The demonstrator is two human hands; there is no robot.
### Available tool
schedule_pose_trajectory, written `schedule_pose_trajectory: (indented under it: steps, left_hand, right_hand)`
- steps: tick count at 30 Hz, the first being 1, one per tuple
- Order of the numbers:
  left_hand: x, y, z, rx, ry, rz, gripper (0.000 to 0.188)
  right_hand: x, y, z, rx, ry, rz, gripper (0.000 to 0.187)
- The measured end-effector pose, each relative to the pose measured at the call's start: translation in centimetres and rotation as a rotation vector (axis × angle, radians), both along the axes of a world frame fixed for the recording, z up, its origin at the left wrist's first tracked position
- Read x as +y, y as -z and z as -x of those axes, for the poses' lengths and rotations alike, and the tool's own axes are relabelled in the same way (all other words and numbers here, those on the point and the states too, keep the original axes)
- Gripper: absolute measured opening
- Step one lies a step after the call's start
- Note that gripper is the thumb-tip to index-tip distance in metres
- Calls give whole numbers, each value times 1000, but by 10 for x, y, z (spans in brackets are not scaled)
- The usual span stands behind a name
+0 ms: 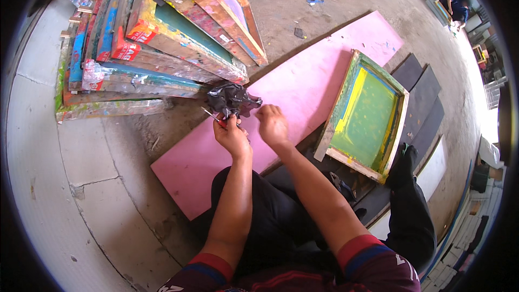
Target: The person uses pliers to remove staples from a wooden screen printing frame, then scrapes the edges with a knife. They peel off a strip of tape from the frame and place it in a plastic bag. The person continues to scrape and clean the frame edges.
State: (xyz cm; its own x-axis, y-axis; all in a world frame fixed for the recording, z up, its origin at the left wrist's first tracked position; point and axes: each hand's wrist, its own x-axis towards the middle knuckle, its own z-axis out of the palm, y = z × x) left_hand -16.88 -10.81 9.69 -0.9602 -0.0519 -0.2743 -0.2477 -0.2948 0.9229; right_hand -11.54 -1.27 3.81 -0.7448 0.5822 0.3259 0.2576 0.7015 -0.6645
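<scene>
My left hand (233, 138) is closed round a slim red-handled tool (220, 122) with a thin, light metal tip pointing up and left; its exact kind is too small to tell. Crumpled black plastic (230, 99), like a bag, bunches up just above those fingers and seems gripped with the tool. My right hand (273, 125) is closed with curled fingers, close to the plastic's right edge; whatever they pinch, if anything, is hidden. Both hands are over a long pink board (303, 86) on the ground.
Stacked paint-stained wooden frames (157, 59) rise at the far left, beside the plastic. A green-meshed screen-printing frame (367, 119) leans right of my right arm, near dark boards (424, 94). Pale slabs (102, 173) lie left. Another person (458, 8) crouches far right.
</scene>
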Motion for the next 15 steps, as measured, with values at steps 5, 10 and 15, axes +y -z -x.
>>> schedule_pose_trajectory:
  steps: [5,10,15]
  left_hand:
    - [-11,30,2,178,36,109,38]
    - [-11,10,-12,481,-61,392,39]
    - [-18,-4,-47,354,411,80,24]
  right_hand:
    - [-22,-41,52,120,-105,210,20]
    - [-12,-66,4,-170,-102,417,37]
    - [-26,-82,-100,37,-115,425,50]
